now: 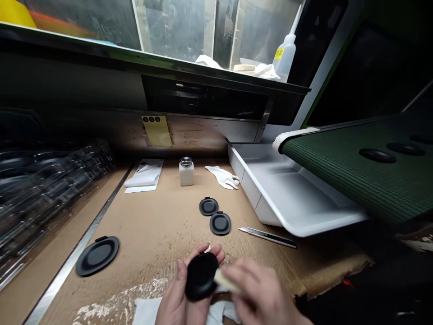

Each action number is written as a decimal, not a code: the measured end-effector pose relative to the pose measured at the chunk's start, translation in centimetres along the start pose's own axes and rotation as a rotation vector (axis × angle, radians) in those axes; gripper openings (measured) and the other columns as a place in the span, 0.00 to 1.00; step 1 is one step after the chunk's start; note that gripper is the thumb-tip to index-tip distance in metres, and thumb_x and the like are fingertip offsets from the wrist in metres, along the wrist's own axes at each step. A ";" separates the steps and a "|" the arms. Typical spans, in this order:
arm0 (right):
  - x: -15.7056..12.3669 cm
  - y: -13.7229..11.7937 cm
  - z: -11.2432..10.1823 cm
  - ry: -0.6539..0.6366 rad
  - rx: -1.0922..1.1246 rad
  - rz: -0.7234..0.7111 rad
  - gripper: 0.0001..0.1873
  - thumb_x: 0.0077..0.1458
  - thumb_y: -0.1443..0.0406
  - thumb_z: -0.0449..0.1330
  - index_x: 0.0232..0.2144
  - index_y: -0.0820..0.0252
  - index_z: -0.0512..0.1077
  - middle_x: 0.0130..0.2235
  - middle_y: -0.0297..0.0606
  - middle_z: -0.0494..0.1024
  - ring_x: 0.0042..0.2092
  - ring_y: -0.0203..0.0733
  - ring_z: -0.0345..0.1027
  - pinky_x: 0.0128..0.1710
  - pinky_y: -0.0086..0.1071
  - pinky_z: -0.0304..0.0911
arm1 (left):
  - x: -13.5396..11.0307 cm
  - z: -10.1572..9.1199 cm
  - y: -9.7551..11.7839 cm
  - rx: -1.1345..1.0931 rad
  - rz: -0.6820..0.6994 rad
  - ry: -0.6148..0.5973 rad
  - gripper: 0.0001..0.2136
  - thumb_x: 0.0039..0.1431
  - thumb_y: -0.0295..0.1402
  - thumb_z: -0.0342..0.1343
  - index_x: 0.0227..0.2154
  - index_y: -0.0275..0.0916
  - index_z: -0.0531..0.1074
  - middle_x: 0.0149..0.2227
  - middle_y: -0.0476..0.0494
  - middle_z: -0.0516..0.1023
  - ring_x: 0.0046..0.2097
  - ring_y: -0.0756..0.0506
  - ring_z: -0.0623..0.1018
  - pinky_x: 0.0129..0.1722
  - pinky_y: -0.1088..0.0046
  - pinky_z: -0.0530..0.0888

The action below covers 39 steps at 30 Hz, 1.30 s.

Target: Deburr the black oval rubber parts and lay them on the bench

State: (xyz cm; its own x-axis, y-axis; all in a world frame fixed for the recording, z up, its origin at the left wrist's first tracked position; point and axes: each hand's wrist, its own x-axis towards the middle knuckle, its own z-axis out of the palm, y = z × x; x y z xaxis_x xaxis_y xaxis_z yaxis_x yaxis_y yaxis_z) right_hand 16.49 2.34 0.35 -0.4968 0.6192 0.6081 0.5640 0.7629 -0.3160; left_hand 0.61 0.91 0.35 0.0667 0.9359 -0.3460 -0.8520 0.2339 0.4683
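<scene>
My left hand (176, 295) is closed around a glossy black round lid (202, 276), with the thumb along its left edge and fingertips behind it. At the lid's right edge, my right hand (262, 291) pinches a pale pad (226, 281), smeared by motion; I cannot tell if the pad is sponge or folded cloth. White cloth (147, 311) lies beneath my hands. Beyond them, two matt black lids with small tabs, one lid (209, 206) and another lid (220, 224), touch or nearly touch on the cardboard. A third black lid (97, 256) sits to the left.
A utility knife (268, 237) lies right of the lids, beside a white tray (245, 180). A green conveyor belt (345, 171) carries several black discs at right. Behind are a pump bottle (186, 172), white glove (223, 177) and papers (145, 176). Clear plastic trays (50, 189) are stacked left.
</scene>
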 end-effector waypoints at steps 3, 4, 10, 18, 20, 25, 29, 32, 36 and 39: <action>0.1 -1.3 2.3 0.150 -0.140 -0.147 0.06 0.52 0.68 0.56 0.31 0.52 0.72 0.20 0.29 0.68 0.21 0.32 0.60 0.19 0.24 0.54 | 0.2 -0.3 0.0 -0.070 -0.078 0.000 0.19 0.58 0.42 0.46 0.39 0.34 0.75 0.48 0.30 0.74 0.52 0.38 0.71 0.56 0.60 0.59; 0.3 -1.2 2.5 0.149 -0.167 -0.171 0.06 0.53 0.67 0.56 0.31 0.52 0.72 0.20 0.30 0.68 0.21 0.32 0.60 0.20 0.25 0.53 | 0.3 -0.4 0.0 -0.072 -0.083 0.001 0.18 0.58 0.42 0.46 0.39 0.34 0.75 0.47 0.31 0.75 0.51 0.38 0.72 0.56 0.60 0.60; 3.1 2.1 0.8 -0.045 -0.143 -0.093 0.11 0.56 0.65 0.51 0.38 0.54 0.73 0.26 0.35 0.70 0.27 0.35 0.62 0.25 0.28 0.56 | 0.8 -0.2 -0.3 -0.072 -0.066 0.060 0.16 0.59 0.40 0.47 0.37 0.35 0.74 0.43 0.37 0.78 0.50 0.39 0.73 0.56 0.58 0.61; 1.4 1.8 0.0 0.047 0.021 0.125 0.15 0.54 0.71 0.54 0.44 0.57 0.69 0.32 0.38 0.72 0.33 0.36 0.64 0.33 0.28 0.63 | 0.3 0.4 0.1 -0.061 -0.088 0.100 0.16 0.59 0.39 0.47 0.39 0.32 0.73 0.43 0.32 0.77 0.50 0.37 0.73 0.52 0.60 0.66; 0.5 0.7 0.3 0.003 0.019 0.007 0.15 0.53 0.71 0.54 0.43 0.58 0.70 0.29 0.37 0.71 0.30 0.36 0.62 0.29 0.28 0.61 | 0.3 0.3 0.0 -0.060 -0.088 0.092 0.16 0.59 0.40 0.47 0.39 0.33 0.74 0.43 0.33 0.78 0.49 0.39 0.74 0.51 0.62 0.67; 1.1 0.1 0.5 -0.062 -0.108 -0.097 0.12 0.56 0.67 0.51 0.40 0.56 0.72 0.26 0.36 0.69 0.29 0.37 0.58 0.25 0.28 0.55 | 0.3 0.4 -0.2 -0.036 -0.076 0.043 0.17 0.59 0.41 0.47 0.36 0.34 0.75 0.40 0.34 0.78 0.48 0.38 0.74 0.51 0.59 0.65; 3.5 0.9 -0.1 -0.075 -0.181 -0.111 0.12 0.58 0.65 0.49 0.37 0.55 0.73 0.26 0.35 0.68 0.29 0.37 0.55 0.27 0.29 0.53 | 0.2 0.7 -0.2 -0.004 -0.051 0.052 0.14 0.58 0.39 0.48 0.36 0.35 0.75 0.40 0.37 0.78 0.49 0.39 0.72 0.52 0.59 0.64; 4.4 1.2 -0.4 -0.103 -0.190 -0.135 0.12 0.59 0.64 0.50 0.36 0.55 0.73 0.25 0.35 0.67 0.29 0.37 0.54 0.26 0.29 0.51 | 0.1 0.7 -0.2 0.014 -0.055 0.080 0.13 0.57 0.38 0.50 0.36 0.36 0.75 0.40 0.39 0.78 0.49 0.40 0.72 0.52 0.60 0.65; 3.2 1.0 -0.4 -0.136 -0.108 -0.054 0.11 0.56 0.67 0.51 0.39 0.55 0.73 0.26 0.35 0.68 0.30 0.37 0.56 0.27 0.29 0.54 | 0.0 0.3 -0.2 0.012 -0.070 0.046 0.13 0.56 0.38 0.51 0.36 0.35 0.75 0.41 0.38 0.77 0.49 0.38 0.73 0.52 0.57 0.64; 1.1 0.5 -0.2 -0.124 -0.073 -0.007 0.13 0.55 0.69 0.52 0.41 0.56 0.72 0.26 0.35 0.68 0.29 0.36 0.58 0.26 0.28 0.56 | 0.2 0.0 -0.2 -0.027 -0.081 0.035 0.15 0.57 0.40 0.50 0.37 0.34 0.74 0.42 0.34 0.78 0.49 0.38 0.73 0.53 0.57 0.64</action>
State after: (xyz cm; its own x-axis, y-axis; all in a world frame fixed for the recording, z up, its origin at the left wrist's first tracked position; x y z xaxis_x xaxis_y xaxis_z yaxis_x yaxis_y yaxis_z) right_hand 16.36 3.33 0.98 -0.5764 0.6355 0.5137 0.6044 0.7546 -0.2554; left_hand 0.82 1.04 0.19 0.1179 0.9042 -0.4106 -0.8581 0.3008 0.4161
